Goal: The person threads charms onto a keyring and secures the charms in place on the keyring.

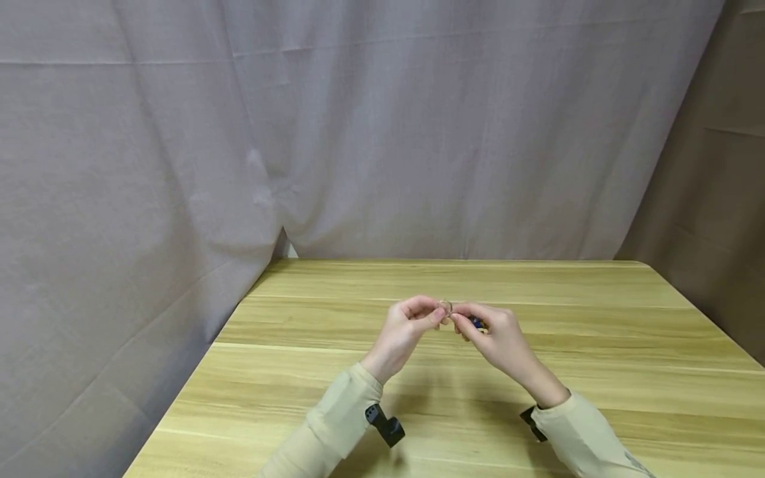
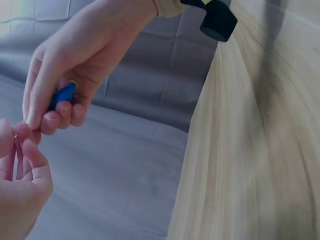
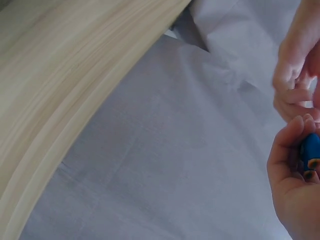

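Note:
A thin metal ring (image 1: 446, 307), like a key ring, stands between the fingertips of both hands above the table. My left hand (image 1: 403, 332) pinches the ring's left side between thumb and fingers. My right hand (image 1: 496, 335) has thumb and forefinger together at the ring's right side. Curled inside its other fingers is a small blue trinket (image 2: 64, 95) with yellow-orange edges, mostly hidden by the palm. In the right wrist view the blue trinket (image 3: 311, 149) shows rounded orange ends with dark centres. Whether it joins the ring is hidden by the fingers.
A wood-grain table (image 1: 269, 398) lies below both hands. Grey cloth (image 1: 418, 133) hangs behind it and along the left; a browner cloth (image 1: 711, 219) hangs on the right. Each wrist carries a black camera mount, such as the left mount (image 1: 385, 425).

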Demonstrator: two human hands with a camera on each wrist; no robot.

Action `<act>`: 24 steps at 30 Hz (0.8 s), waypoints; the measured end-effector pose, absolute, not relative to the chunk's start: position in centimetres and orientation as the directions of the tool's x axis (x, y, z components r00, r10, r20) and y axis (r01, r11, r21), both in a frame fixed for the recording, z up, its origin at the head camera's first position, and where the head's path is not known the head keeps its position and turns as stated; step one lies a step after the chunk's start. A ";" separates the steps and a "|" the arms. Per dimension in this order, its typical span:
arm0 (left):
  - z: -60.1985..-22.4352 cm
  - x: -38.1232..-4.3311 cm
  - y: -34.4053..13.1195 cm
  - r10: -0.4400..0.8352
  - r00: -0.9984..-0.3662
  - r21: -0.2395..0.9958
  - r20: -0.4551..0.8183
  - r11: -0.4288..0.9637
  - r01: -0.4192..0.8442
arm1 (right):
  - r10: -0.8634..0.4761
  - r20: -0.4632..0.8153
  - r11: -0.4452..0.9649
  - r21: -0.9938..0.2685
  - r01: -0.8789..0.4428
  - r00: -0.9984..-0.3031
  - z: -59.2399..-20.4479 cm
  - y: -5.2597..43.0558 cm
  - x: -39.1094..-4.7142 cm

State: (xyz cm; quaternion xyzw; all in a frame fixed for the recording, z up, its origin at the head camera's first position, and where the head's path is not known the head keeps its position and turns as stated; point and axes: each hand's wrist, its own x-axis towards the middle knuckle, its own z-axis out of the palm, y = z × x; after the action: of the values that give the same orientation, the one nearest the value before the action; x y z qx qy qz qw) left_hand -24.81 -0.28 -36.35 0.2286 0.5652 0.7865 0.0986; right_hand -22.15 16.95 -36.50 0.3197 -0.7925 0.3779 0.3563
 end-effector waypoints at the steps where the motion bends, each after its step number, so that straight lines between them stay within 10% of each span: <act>1: -36.4 -24.8 -0.3 0.422 -0.874 0.933 0.243 -0.348 0.091 | -0.241 0.800 0.517 -0.374 -0.770 -0.550 -36.5 17.0 -22.1; 24: -35.9 -24.8 -1.1 0.580 -0.807 0.969 0.109 -0.244 -0.044 | -0.342 0.861 0.554 -0.140 -0.821 -0.377 -36.9 17.3 -22.1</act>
State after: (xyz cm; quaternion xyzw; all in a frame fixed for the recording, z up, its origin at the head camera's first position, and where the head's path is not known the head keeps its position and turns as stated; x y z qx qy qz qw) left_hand -24.77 -1.09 -35.85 0.2314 0.5792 0.7538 0.2068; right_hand -22.08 17.32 -36.86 0.3738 -0.7778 0.2889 0.4145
